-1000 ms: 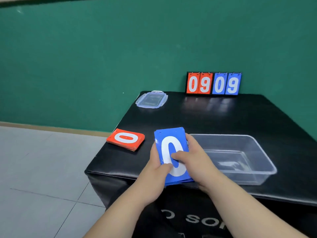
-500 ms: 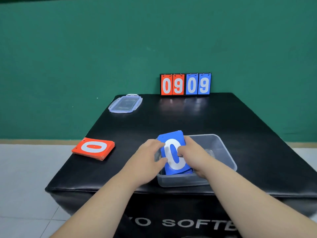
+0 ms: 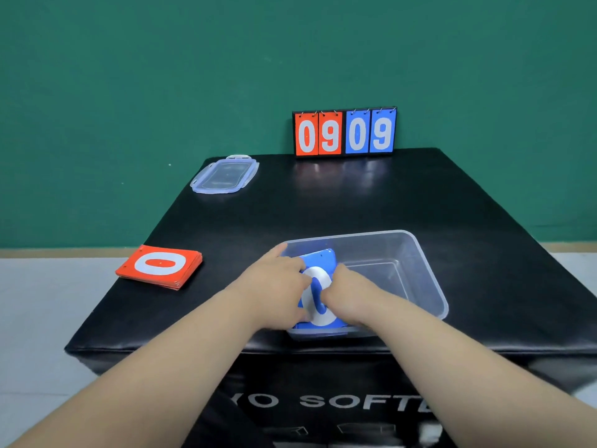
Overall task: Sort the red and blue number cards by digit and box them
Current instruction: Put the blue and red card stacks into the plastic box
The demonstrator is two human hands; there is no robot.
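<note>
The blue card stack [image 3: 319, 262], a white 0 on top, sits in the near left end of the clear plastic box [image 3: 423, 257], gripped between both hands: the left hand [image 3: 277, 281] curls on its left edge, the right hand [image 3: 350, 292] on its right edge. The red card stack [image 3: 160, 266] lies on the black table [image 3: 355, 205], well left of the box. The box lid [image 3: 225, 174] rests far left, the scoreboard [image 3: 344, 132] at the back

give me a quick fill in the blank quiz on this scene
1. The left hand and right hand hold the blue stack in the ___.
2. The red stack shows the digit ___ on top.
3. The lid lies at the far ___ corner of the table.
4. The scoreboard reads ___.
Missing: box; 0; left; 0909.
</note>
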